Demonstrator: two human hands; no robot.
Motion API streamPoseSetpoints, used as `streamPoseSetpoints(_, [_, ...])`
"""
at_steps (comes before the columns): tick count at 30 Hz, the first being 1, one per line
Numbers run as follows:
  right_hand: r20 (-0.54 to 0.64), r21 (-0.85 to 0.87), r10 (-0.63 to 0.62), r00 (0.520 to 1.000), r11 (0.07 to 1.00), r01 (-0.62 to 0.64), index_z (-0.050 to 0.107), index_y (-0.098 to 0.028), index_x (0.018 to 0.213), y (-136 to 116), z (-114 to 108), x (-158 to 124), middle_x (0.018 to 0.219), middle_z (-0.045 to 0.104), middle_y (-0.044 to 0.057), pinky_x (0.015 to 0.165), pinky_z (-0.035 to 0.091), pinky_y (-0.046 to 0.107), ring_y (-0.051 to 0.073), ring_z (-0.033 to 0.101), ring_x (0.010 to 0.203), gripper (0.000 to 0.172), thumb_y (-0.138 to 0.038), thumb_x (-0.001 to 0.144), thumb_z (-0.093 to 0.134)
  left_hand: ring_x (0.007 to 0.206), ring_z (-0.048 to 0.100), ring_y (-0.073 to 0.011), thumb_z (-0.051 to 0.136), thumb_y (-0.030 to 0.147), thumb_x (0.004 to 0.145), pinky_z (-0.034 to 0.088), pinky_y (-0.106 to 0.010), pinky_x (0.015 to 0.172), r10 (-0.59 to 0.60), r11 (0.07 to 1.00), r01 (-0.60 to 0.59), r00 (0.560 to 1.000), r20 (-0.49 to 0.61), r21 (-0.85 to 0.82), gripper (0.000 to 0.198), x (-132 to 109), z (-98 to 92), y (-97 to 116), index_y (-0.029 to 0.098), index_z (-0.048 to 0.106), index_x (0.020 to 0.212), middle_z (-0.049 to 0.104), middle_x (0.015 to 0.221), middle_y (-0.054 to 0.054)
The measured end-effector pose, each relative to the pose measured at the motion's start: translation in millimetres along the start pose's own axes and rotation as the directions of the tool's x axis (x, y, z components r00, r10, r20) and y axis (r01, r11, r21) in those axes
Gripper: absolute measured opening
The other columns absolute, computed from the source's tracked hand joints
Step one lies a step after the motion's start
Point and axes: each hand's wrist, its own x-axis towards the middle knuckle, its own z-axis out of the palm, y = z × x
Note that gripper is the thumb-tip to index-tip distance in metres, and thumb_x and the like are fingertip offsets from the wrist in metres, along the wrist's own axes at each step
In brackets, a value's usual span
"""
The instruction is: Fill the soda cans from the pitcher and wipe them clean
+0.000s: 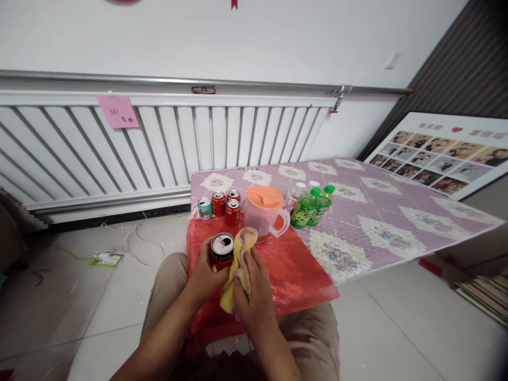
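In the head view, the left hand (204, 275) is wrapped around the side of a red can (221, 250), which stands upright just above the person's lap at the near edge of a red plastic sheet (301, 270). The right hand (254, 296) is closed on a yellow cloth (238, 270) and presses it against the can's right side. The can is probably light and thin-walled, with a smooth side that could slip. Its mouth looks open, so it is best gripped around the middle and kept upright, while the cloth is soft and bunches easily. Beyond the left hand stand four more cans: one teal can (205, 208) and three red ones (232, 210), which makes five cans with the held one. Beyond the right hand is one pitcher (264, 214) with an orange lid. Further to that side are two green bottles (305, 209) and two clear bottles (297, 191).
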Motion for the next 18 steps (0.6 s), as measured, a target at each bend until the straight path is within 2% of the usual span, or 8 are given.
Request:
streamPoseSetpoints(3, [0.021, 0.029, 0.054, 0.998, 0.998, -0.054, 0.047, -0.022, 0.147, 6, 3, 1, 0.151, 0.048, 0.013, 0.113, 0.040, 0.052, 0.028, 0.043, 0.141, 0.059, -0.019, 0.088, 0.054, 0.121, 0.061, -0.0270, 0.080, 0.019, 0.067, 0.047, -0.042, 0.108, 0.021, 1.000, -0.021, 0.999, 0.025, -0.018, 0.070, 0, -6.6, 0, 0.020, 0.048, 0.129, 0.062, 0.130, -0.011])
streamPoseSetpoints(5, [0.053, 0.106, 0.187, 0.981, 0.976, -0.192, 0.050, -0.020, 0.144, 9, 2, 1, 0.148, 0.052, 0.013, 0.114, 0.039, 0.051, 0.029, 0.047, 0.138, 0.057, -0.022, 0.087, 0.054, 0.123, 0.060, -0.0270, 0.080, 0.016, 0.067, 0.046, -0.042, 0.110, 0.044, 0.999, -0.043, 0.998, 0.053, -0.025, 0.071, 0, -13.2, -1, 0.020, 0.048, 0.130, 0.062, 0.131, -0.010])
streamPoseSetpoints(7, [0.105, 0.201, 0.364, 0.926, 0.904, -0.378, 0.052, -0.018, 0.142, 10, 0, 2, 0.146, 0.054, 0.014, 0.114, 0.039, 0.050, 0.029, 0.050, 0.136, 0.057, -0.026, 0.085, 0.058, 0.124, 0.060, -0.0281, 0.081, 0.016, 0.067, 0.045, -0.043, 0.111, 0.048, 0.998, -0.045, 0.996, 0.081, -0.040, 0.072, 0, -18.9, 0, 0.020, 0.049, 0.131, 0.063, 0.131, -0.010])
streamPoseSetpoints(10, [0.233, 0.395, 0.593, 0.771, 0.667, -0.632, 0.053, -0.022, 0.141, 8, -1, 2, 0.140, 0.060, 0.011, 0.107, 0.046, 0.047, 0.030, 0.059, 0.126, 0.062, -0.032, 0.081, 0.066, 0.126, 0.059, -0.0311, 0.083, 0.021, 0.068, 0.045, -0.046, 0.111, 0.035, 0.994, -0.021, 0.991, 0.131, -0.108, 0.073, 0, -23.3, 3, 0.021, 0.050, 0.133, 0.063, 0.132, -0.011])
streamPoseSetpoints(13, [0.431, 0.602, 0.656, 0.620, 0.303, -0.739, 0.053, -0.028, 0.139, 2, 1, 2, 0.128, 0.069, 0.007, 0.093, 0.055, 0.044, 0.029, 0.069, 0.110, 0.067, -0.037, 0.076, 0.075, 0.130, 0.056, -0.0344, 0.086, 0.030, 0.068, 0.046, -0.047, 0.110, 0.031, 0.981, 0.006, 0.982, 0.186, -0.193, 0.077, 0, -24.5, 4, 0.022, 0.050, 0.135, 0.062, 0.135, -0.012])
streamPoseSetpoints(15, [0.515, 0.663, 0.647, 0.563, 0.116, -0.740, 0.054, -0.028, 0.137, -5, 2, 3, 0.117, 0.074, 0.006, 0.085, 0.057, 0.042, 0.029, 0.073, 0.099, 0.070, -0.038, 0.072, 0.080, 0.130, 0.055, -0.0358, 0.087, 0.033, 0.067, 0.046, -0.047, 0.110, 0.019, 0.974, 0.032, 0.975, 0.222, -0.225, 0.081, 0, -25.6, 3, 0.022, 0.049, 0.137, 0.062, 0.137, -0.012])
streamPoseSetpoints(18, [0.579, 0.679, 0.621, 0.528, -0.009, -0.734, 0.057, -0.027, 0.133, -14, 1, 7, 0.111, 0.076, 0.006, 0.083, 0.057, 0.041, 0.028, 0.074, 0.094, 0.069, -0.035, 0.069, 0.083, 0.132, 0.054, -0.0365, 0.089, 0.036, 0.065, 0.044, -0.048, 0.112, 0.009, 0.964, 0.061, 0.965, 0.263, -0.258, 0.084, 1, -29.0, -1, 0.023, 0.050, 0.138, 0.062, 0.138, -0.012])
